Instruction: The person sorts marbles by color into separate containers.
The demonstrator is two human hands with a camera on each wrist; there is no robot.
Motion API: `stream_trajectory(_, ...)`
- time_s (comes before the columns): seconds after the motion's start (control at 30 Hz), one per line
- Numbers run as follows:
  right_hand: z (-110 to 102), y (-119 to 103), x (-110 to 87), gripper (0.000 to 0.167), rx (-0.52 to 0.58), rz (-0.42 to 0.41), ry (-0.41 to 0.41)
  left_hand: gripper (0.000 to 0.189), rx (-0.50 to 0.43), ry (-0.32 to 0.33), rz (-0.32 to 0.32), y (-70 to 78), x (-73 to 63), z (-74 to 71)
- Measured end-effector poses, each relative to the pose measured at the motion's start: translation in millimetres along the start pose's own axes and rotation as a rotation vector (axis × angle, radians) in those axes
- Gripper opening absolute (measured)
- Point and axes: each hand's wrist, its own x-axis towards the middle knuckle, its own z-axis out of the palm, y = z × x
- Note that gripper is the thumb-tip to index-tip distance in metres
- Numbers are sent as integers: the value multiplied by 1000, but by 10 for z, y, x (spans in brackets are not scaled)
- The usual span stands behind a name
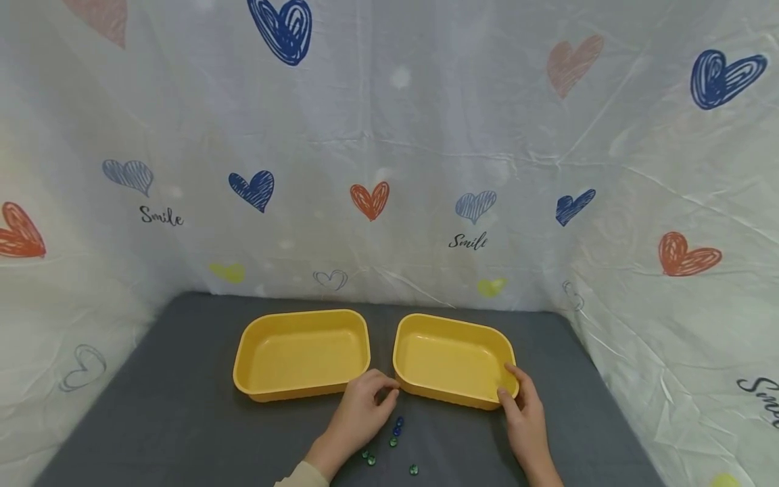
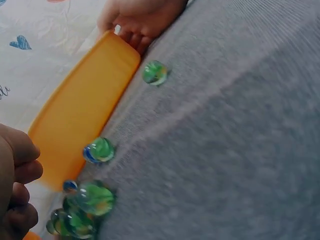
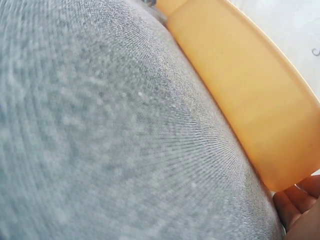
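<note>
My right hand (image 1: 523, 416) grips the right end of a yellow tray (image 1: 456, 392). One finger lies along the rim and the thumb is on the near side. In the right wrist view, fingers (image 3: 295, 202) curl at the tray's lower corner. My left hand (image 1: 365, 409) has bent fingers, with fingertips right at the tray's near left corner; whether they pinch it I cannot tell. Close to the left hand lie blue marbles (image 1: 398, 426) and several green marbles (image 1: 370, 460). In the left wrist view, a lone green marble (image 2: 155, 73) lies near the tray's far end.
A second yellow tray (image 1: 298, 392) stands to the left, just beyond the left hand. Both trays rest on a dark grey cloth (image 1: 201, 419). A white curtain (image 1: 414, 149) with printed hearts hangs behind and at both sides.
</note>
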Motion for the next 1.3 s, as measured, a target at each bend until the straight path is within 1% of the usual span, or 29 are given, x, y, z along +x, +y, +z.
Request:
stream_trajectory(0.23,2,1,-7,49,-11,9,0,8,71,-57,-26,-74,-42,26)
stream_trajectory(0.43,3,-23,-5,48,-25,10,4,10,92,-83,-47,-117,-53,36)
stream_trajectory(0.67,10,-31,-7,48,-20,4,6,12,123,-79,-69,-125,-53,46)
stream_trajectory(0.83,7,-15,-13,48,-14,3,10,10,188,-95,-81,-121,-56,57)
stream_trajectory(1.0,2,4,-13,48,-10,4,9,9,227,-114,-75,-113,-60,61)
stream_trajectory(1.3,2,7,0,49,-10,2,3,10,241,-107,-61,-108,-58,60)
